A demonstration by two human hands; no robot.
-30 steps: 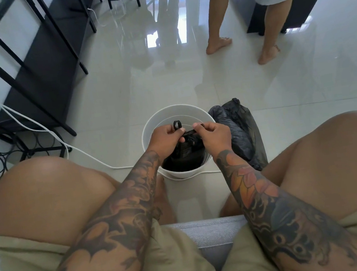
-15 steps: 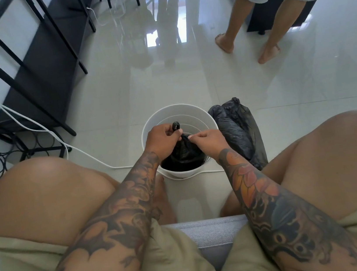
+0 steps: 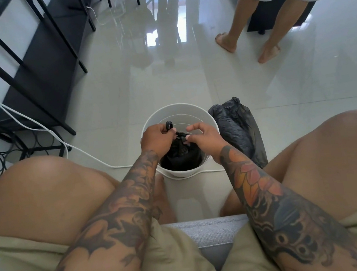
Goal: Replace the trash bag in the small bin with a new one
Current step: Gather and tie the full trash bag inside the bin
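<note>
Head view is showing the black bag (image 3: 181,155) sitting inside the small white bin (image 3: 204,115) at the centre of the frame, between your knees. You are working at its gathered top: your left hand (image 3: 156,138) is curling its fingers round one strip of the plastic, whose end is sticking up past the knuckles, while your right hand (image 3: 205,135) is pinching the bunched neck between thumb and fingertips. Holding both ends this way is likely letting you tie or tighten a knot, so the bag is staying closed; whether this one is the fresh liner or the old one, the view is not settling.

Just right of the bin, touching its side, a second crumpled black bag (image 3: 238,127) is lying on the glossy tiled floor (image 3: 188,83). A white cable (image 3: 41,131) is running from the left edge of the frame and passing round the bin's near base. Black shelving (image 3: 33,70) is filling the upper left. At the upper right, another person's bare legs (image 3: 250,33) are standing well apart from you.
</note>
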